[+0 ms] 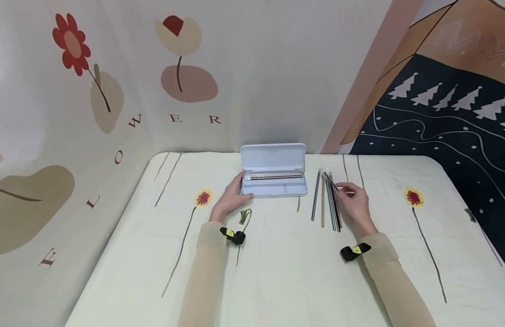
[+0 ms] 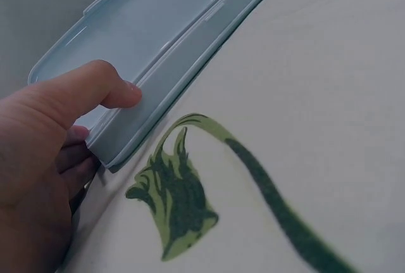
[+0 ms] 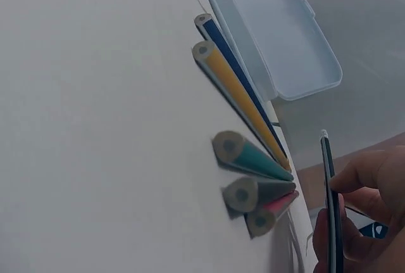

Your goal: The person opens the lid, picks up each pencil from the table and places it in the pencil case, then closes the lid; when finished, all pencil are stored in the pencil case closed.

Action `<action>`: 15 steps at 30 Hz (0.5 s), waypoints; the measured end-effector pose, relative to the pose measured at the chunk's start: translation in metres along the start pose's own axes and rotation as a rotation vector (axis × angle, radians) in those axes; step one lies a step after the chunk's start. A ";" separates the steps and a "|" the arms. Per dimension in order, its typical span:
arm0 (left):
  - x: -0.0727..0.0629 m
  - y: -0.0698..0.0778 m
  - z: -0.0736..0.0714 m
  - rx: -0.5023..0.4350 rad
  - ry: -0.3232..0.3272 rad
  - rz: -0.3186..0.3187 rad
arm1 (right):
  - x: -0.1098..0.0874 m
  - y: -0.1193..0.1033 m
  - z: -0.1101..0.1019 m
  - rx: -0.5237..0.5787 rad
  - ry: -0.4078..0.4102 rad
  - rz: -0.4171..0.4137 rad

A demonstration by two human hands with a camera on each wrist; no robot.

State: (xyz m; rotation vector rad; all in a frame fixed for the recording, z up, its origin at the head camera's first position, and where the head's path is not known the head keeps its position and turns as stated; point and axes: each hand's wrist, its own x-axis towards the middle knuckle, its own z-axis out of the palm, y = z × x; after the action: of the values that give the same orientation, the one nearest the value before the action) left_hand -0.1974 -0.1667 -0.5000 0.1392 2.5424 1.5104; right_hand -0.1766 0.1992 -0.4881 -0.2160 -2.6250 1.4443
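My left hand (image 1: 231, 200) grips the left end of a pale blue pencil case (image 1: 273, 157), its thumb on the front wall and other fingers around the corner. The case's lid stands up, and a few pencils (image 1: 273, 176) lie in the long rear compartment. Between thumb and fingers my right hand (image 1: 353, 203) pinches a dark pencil (image 3: 328, 178) with a whitish tip, held tilted over the far end of a loose row of pencils on the table. That row includes a blue pencil (image 3: 234, 57), a yellow pencil (image 3: 235, 92), a teal pencil (image 3: 254, 158), a grey one and a pinkish-red one.
The white tablecloth (image 1: 277, 272) carries printed flowers and stems. Behind the case rises a pale wall hanging (image 1: 277, 68) with printed flowers and letters; a dark hanging with white trees (image 1: 440, 131) is at the right. Black cameras sit on both wrists.
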 end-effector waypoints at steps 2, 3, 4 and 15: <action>0.000 0.000 0.000 0.006 0.001 -0.003 | 0.000 -0.001 0.002 0.008 -0.011 -0.016; 0.000 0.000 0.000 0.008 0.002 -0.003 | 0.001 -0.002 0.003 0.015 -0.021 -0.026; 0.000 0.000 0.000 0.010 0.003 -0.004 | 0.001 -0.003 0.003 0.022 -0.031 -0.036; 0.000 -0.001 0.000 -0.008 0.007 0.011 | 0.003 -0.013 0.011 0.051 -0.139 -0.148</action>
State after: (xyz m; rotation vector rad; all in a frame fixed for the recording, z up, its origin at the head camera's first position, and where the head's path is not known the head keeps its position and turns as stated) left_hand -0.1974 -0.1672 -0.5015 0.1467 2.5451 1.5269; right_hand -0.1823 0.1835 -0.4825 0.0857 -2.6417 1.5239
